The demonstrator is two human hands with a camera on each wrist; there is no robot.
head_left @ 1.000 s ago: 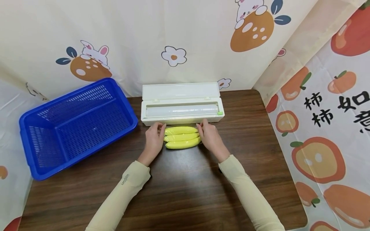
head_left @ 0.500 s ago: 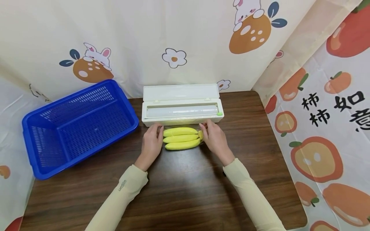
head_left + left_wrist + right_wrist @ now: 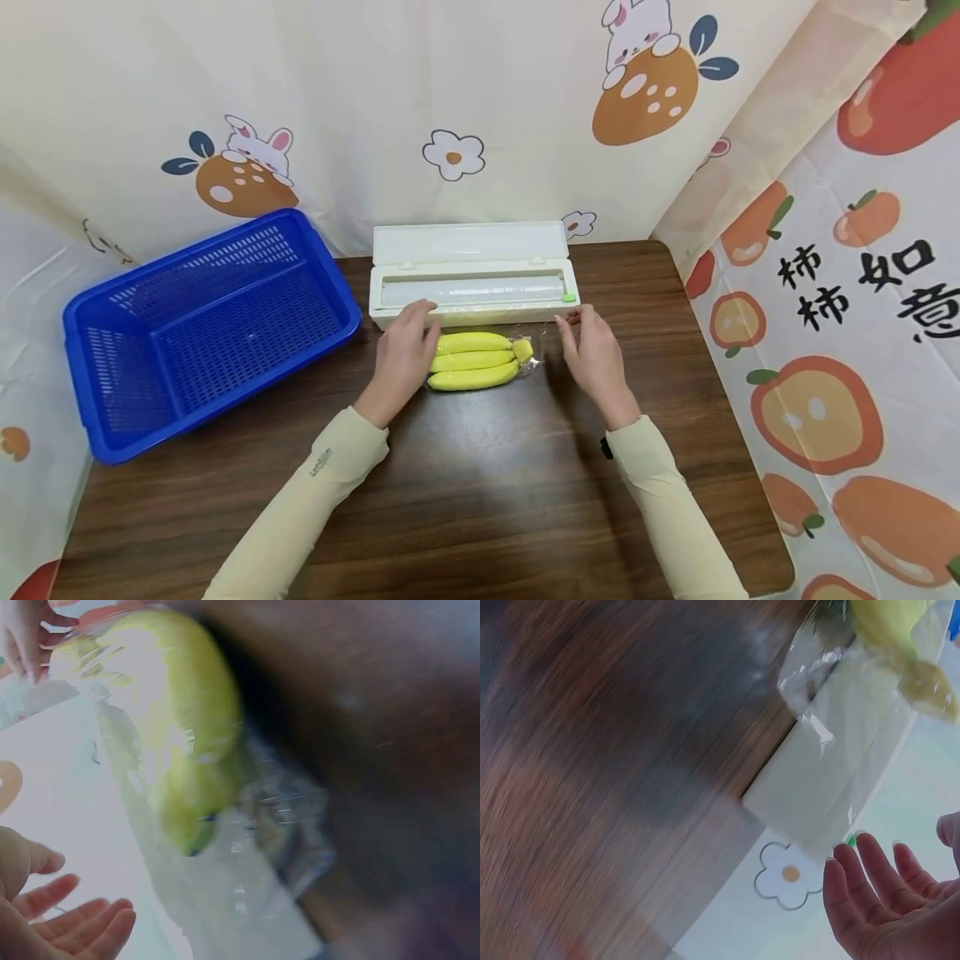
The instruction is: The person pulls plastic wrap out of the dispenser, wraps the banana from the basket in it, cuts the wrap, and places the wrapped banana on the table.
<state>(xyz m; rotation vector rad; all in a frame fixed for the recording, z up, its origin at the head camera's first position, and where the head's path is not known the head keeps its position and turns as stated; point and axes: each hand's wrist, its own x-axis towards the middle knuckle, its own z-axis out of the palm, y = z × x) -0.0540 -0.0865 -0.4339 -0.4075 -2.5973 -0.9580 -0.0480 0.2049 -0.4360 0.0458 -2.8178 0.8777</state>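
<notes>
A bunch of yellow bananas (image 3: 471, 362), its stem to the right, lies on the table in clear plastic film (image 3: 802, 671). Crinkled film sticks out past both ends. My left hand (image 3: 405, 350) is at the left tips and overlaps them in the head view. Its fingers (image 3: 75, 930) are spread and loosely bent, with nothing between them in the left wrist view. To the right of the stem, apart from the bananas, is my right hand (image 3: 592, 354). Relaxed, slightly bent fingers (image 3: 881, 881) with no grip show in the right wrist view.
Right behind the bananas stands a white film dispenser box (image 3: 480, 318), lid (image 3: 471, 243) up. Inside are a film roll (image 3: 472, 290) and a green slider (image 3: 568, 297) at the right end. A blue basket (image 3: 210, 400) stands at the left. Printed curtains (image 3: 360, 100) hang behind.
My right hand has moved right, away from the banana stem, which now shows fully with film around it. My left hand has lifted its fingers from the film at the left tips.
</notes>
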